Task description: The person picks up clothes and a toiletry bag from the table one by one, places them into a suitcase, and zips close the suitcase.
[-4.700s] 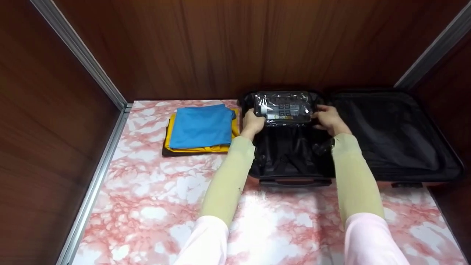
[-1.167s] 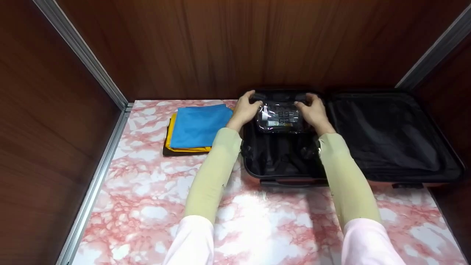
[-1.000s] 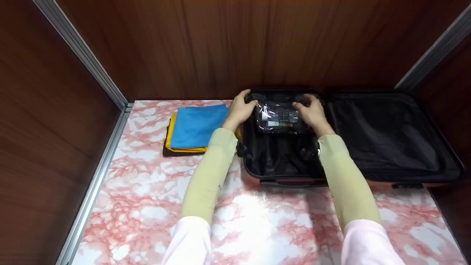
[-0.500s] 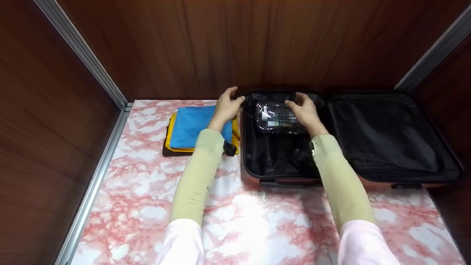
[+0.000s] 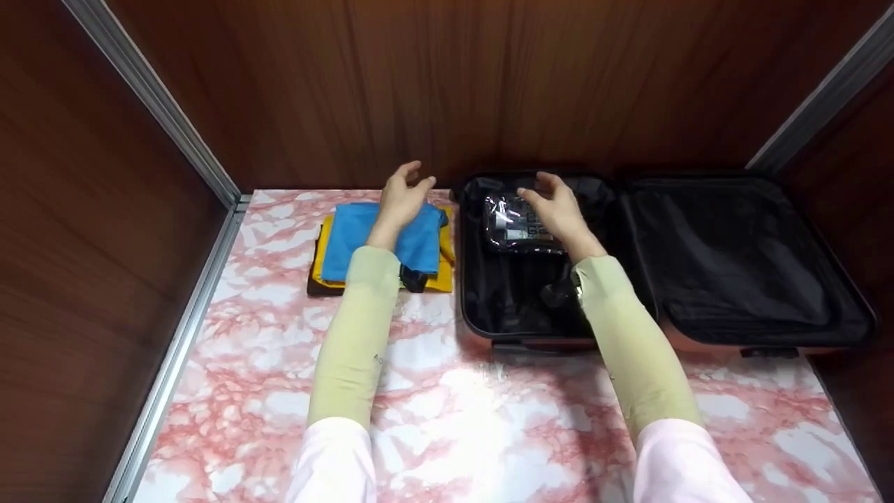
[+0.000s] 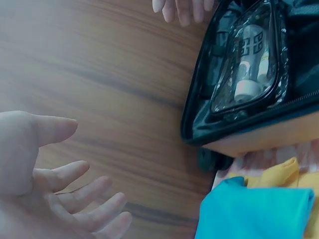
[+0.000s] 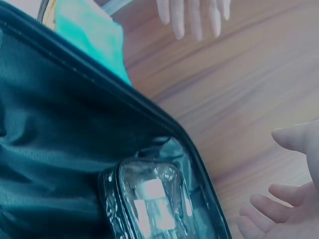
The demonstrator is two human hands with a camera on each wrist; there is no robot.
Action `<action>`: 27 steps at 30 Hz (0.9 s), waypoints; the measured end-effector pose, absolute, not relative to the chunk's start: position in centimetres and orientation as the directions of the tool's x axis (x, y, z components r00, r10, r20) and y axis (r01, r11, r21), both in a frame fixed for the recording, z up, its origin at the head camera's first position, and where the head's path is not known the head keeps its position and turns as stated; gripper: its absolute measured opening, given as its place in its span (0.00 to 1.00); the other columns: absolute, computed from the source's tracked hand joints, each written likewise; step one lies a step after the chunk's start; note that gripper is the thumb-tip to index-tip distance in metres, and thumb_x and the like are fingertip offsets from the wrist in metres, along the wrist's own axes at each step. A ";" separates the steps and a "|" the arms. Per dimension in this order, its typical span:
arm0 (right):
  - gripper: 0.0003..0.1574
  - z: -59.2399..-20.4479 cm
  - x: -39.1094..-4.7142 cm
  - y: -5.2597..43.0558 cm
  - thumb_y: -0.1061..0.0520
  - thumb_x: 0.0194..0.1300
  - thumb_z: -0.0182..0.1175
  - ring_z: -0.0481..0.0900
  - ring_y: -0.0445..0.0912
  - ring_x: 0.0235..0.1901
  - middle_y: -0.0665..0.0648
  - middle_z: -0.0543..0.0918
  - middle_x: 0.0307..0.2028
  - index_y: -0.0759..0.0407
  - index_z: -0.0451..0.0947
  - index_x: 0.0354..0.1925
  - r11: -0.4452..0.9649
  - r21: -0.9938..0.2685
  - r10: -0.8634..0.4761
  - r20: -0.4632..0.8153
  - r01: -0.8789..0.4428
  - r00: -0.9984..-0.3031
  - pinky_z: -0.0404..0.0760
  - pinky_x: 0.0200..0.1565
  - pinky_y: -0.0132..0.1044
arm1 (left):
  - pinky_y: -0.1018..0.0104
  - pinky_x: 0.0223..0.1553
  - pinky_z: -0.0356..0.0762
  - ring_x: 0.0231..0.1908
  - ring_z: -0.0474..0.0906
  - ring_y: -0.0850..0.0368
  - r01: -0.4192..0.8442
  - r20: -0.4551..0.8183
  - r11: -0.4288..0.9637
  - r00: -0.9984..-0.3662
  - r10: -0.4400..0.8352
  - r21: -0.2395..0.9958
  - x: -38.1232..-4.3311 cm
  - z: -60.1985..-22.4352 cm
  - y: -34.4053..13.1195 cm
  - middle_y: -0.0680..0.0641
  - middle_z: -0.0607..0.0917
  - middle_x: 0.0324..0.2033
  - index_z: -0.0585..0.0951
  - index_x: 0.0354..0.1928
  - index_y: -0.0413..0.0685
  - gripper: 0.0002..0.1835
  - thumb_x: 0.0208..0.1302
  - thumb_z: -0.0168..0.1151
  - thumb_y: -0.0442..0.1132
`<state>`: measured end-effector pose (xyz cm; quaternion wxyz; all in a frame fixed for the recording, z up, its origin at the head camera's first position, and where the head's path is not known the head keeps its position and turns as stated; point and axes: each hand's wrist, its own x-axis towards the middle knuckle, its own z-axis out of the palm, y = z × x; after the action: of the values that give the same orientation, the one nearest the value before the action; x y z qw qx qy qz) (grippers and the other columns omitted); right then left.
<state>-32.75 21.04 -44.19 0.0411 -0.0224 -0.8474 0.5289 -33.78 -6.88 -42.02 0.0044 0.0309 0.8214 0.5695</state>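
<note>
My left hand [image 5: 404,202] is over the far part of a folded blue cloth [image 5: 353,244], fingers loosely spread and holding nothing. Beneath the blue cloth lie a yellow cloth [image 5: 443,283] and a dark one [image 5: 324,288]. My right hand [image 5: 557,211] hangs above a clear pouch with black trim [image 5: 513,230], its fingers relaxed and free of it. Bottles or tubes show through the pouch [image 6: 253,55] in the left wrist view. The pouch lies at the far end of the left half of an open black suitcase [image 5: 513,300]. Part of the pouch is hidden behind my right hand.
The suitcase's right half [image 5: 740,258] lies open beside the left one. A brown wood-grain wall [image 5: 433,91] rises directly behind. Metal rails [image 5: 167,307] edge the left side. The tabletop [image 5: 265,391] has a red-and-white marbled pattern.
Both hands first gripped the pouch at its sides, and it settled slightly nearer. They then let go and moved left, my left hand out over the cloths, my right above the pouch.
</note>
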 end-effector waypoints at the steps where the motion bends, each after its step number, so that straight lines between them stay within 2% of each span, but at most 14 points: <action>1: 0.41 -44.1 -32.7 20.9 0.51 0.71 0.62 0.71 0.57 0.66 0.70 0.72 0.66 0.69 0.62 0.73 0.431 -0.902 0.076 0.045 -0.008 -0.996 0.68 0.66 0.42 | 0.61 0.63 0.69 0.67 0.69 0.46 0.051 0.036 0.348 -0.998 0.049 0.936 -33.8 -42.0 -7.2 0.39 0.70 0.70 0.66 0.75 0.43 0.28 0.78 0.56 0.43; 9: 0.42 -44.3 -32.3 19.5 0.50 0.71 0.63 0.70 0.56 0.67 0.69 0.71 0.67 0.66 0.63 0.74 0.387 -0.922 0.027 0.019 -0.007 -0.999 0.67 0.67 0.42 | 0.58 0.64 0.69 0.67 0.68 0.44 0.025 0.030 0.343 -0.999 -0.010 0.939 -33.6 -42.6 -10.2 0.37 0.69 0.70 0.65 0.75 0.39 0.30 0.77 0.57 0.43; 16: 0.40 -44.3 -31.7 17.8 0.51 0.70 0.63 0.74 0.56 0.63 0.69 0.74 0.64 0.67 0.65 0.72 0.386 -0.922 -0.004 0.030 -0.029 -1.000 0.71 0.63 0.42 | 0.57 0.65 0.69 0.67 0.68 0.44 -0.017 0.001 0.318 -0.998 -0.056 0.948 -33.5 -43.7 -12.3 0.35 0.68 0.70 0.63 0.75 0.36 0.33 0.76 0.59 0.42; 22: 0.40 -44.5 -31.0 16.5 0.52 0.70 0.63 0.74 0.57 0.63 0.70 0.72 0.66 0.67 0.64 0.72 0.350 -0.936 -0.025 0.024 -0.031 -0.999 0.74 0.61 0.43 | 0.56 0.65 0.68 0.68 0.67 0.44 -0.070 -0.034 0.372 -0.994 -0.103 0.926 -33.2 -44.3 -13.6 0.37 0.68 0.70 0.63 0.76 0.40 0.34 0.75 0.59 0.46; 27: 0.41 -44.5 -30.4 15.1 0.50 0.70 0.64 0.76 0.56 0.61 0.66 0.74 0.64 0.67 0.64 0.72 0.353 -0.934 -0.043 0.034 -0.047 -0.998 0.75 0.59 0.43 | 0.54 0.67 0.65 0.69 0.64 0.44 -0.113 -0.053 0.435 -0.988 -0.147 0.894 -33.2 -44.9 -14.6 0.37 0.68 0.71 0.63 0.76 0.41 0.35 0.75 0.58 0.49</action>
<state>-30.42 15.14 -44.53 0.0017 0.0276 -0.8225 0.5681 -33.24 -14.62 -44.89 -0.0166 -0.0768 0.8468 0.5262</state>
